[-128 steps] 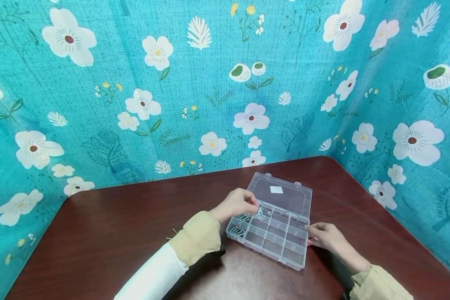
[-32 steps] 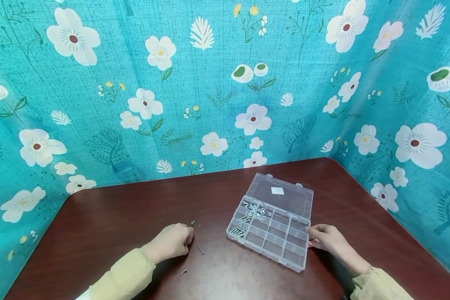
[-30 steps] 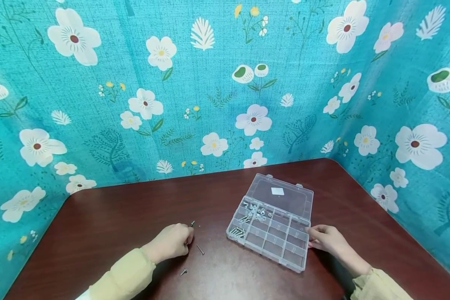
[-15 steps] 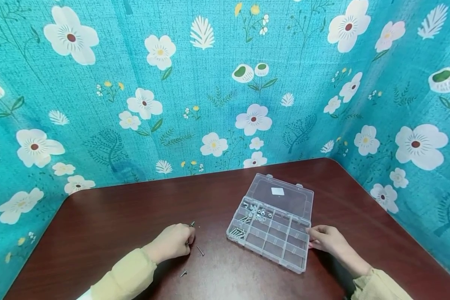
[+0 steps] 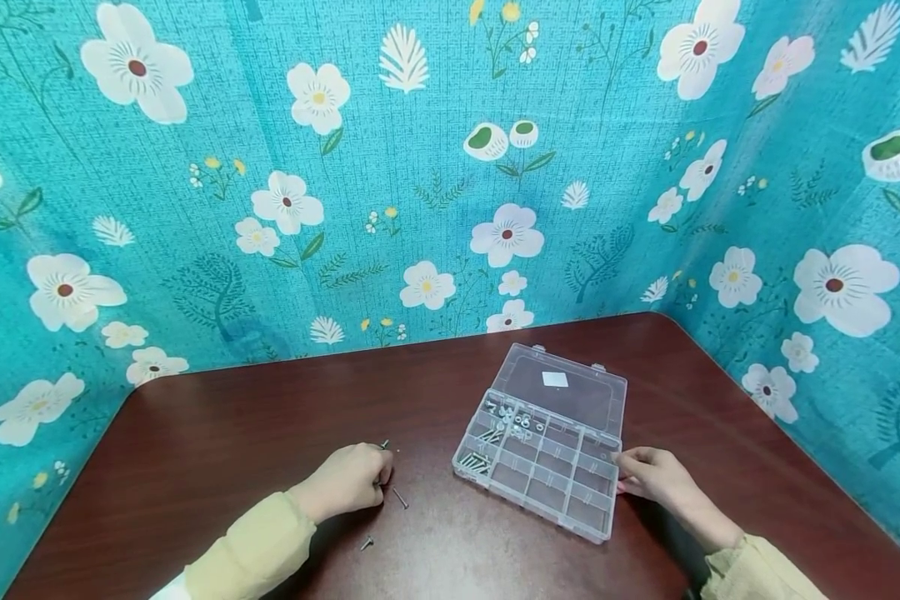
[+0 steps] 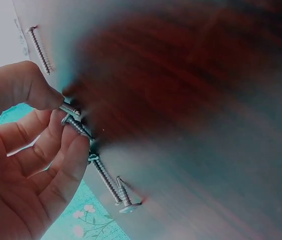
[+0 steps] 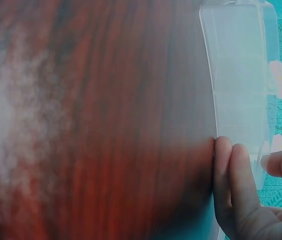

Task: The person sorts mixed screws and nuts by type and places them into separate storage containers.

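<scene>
On the table, left of the box, my left hand point(image 5: 348, 479) has its fingertips gathered at small metal screws. In the left wrist view, one screw point(image 6: 76, 125) lies at the fingertips and another screw tip point(image 6: 70, 108) shows by the thumb. Two more screws point(image 6: 106, 180) lie just beyond the fingers, and a separate screw point(image 6: 40, 50) lies on the thumb side. My right hand point(image 5: 651, 475) holds the right side of a clear compartment box point(image 5: 585, 529), fingers along its outer wall and thumb opposite. The box's lid point(image 5: 570, 400) is folded back, away from me.
Screws point(image 5: 475, 463) fill the box's near left compartment; more screws point(image 5: 490, 435) and several washers or nuts point(image 5: 521, 425) sit behind. Loose screws point(image 5: 401, 497) lie on the dark red table point(image 5: 270, 417). A floral curtain point(image 5: 382, 167) stands around its far edges.
Since about four seconds ago my left hand has gone from over the box's left compartments to the screws on the table. Over the last second it barely shifts; my right hand stays at the box.
</scene>
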`<action>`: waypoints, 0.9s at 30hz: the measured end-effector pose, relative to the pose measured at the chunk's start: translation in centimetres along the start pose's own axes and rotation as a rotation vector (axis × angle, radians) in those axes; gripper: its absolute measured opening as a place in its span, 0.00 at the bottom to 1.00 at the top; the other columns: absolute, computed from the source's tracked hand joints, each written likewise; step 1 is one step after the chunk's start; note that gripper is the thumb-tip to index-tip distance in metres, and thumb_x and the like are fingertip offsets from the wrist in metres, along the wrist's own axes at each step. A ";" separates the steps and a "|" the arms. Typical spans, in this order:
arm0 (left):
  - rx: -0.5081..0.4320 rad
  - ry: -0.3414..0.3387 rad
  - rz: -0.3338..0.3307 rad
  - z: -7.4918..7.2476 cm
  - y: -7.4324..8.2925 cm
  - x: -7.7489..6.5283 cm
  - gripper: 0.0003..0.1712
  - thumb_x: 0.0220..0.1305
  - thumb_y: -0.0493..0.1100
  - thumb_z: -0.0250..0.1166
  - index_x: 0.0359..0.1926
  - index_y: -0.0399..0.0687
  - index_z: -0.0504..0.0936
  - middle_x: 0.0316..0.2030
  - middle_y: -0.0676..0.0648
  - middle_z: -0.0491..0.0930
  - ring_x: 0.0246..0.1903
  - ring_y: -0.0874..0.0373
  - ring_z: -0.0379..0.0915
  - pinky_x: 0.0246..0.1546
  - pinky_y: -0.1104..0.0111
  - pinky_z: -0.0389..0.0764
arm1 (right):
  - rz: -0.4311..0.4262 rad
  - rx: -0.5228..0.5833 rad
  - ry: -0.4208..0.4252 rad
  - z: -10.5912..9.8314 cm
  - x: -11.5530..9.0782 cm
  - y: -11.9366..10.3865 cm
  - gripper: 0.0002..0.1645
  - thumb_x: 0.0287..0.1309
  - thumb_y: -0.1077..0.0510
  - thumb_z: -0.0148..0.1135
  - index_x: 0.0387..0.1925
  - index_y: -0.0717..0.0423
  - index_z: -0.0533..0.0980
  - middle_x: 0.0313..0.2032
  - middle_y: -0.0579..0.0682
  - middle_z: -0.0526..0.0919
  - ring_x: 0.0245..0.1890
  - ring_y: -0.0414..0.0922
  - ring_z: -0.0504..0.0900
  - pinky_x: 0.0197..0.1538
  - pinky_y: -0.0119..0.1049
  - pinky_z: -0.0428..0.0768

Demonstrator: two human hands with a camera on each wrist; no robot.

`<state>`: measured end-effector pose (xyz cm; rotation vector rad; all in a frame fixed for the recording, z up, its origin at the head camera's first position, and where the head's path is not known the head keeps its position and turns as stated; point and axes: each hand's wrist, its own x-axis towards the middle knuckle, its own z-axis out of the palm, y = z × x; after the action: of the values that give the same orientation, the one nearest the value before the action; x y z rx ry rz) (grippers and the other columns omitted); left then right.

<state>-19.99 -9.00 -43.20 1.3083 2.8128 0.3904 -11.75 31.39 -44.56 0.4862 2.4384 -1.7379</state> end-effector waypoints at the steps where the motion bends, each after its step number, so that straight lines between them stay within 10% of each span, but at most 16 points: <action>1: -0.001 0.001 0.000 0.1 -0.1 0.1 0.11 0.35 0.28 0.59 0.19 0.49 0.72 0.16 0.57 0.68 0.17 0.67 0.58 0.19 0.75 0.65 | 0.001 0.000 0.001 0.0 0.0 0.0 0.24 0.61 0.61 0.50 0.43 0.85 0.64 0.26 0.53 0.78 0.24 0.39 0.78 0.31 0.32 0.79; 15: -0.134 0.017 -0.022 -1.1 1.4 2.8 0.09 0.41 0.30 0.60 0.22 0.48 0.73 0.20 0.56 0.69 0.19 0.65 0.61 0.21 0.75 0.67 | -0.008 0.008 0.010 0.0 -0.1 -0.1 0.24 0.60 0.61 0.51 0.42 0.86 0.64 0.26 0.53 0.78 0.24 0.39 0.79 0.31 0.31 0.79; 27: -0.523 0.041 -0.056 -2.7 4.5 7.2 0.04 0.46 0.32 0.63 0.26 0.42 0.78 0.20 0.55 0.72 0.22 0.64 0.68 0.25 0.73 0.72 | -0.001 0.017 0.002 0.0 -0.1 0.0 0.23 0.60 0.61 0.50 0.42 0.85 0.65 0.26 0.52 0.79 0.23 0.38 0.78 0.31 0.31 0.79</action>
<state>-21.66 -1.36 -38.94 1.1066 2.5061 1.0673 -11.60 31.36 -44.54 0.4890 2.4274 -1.7609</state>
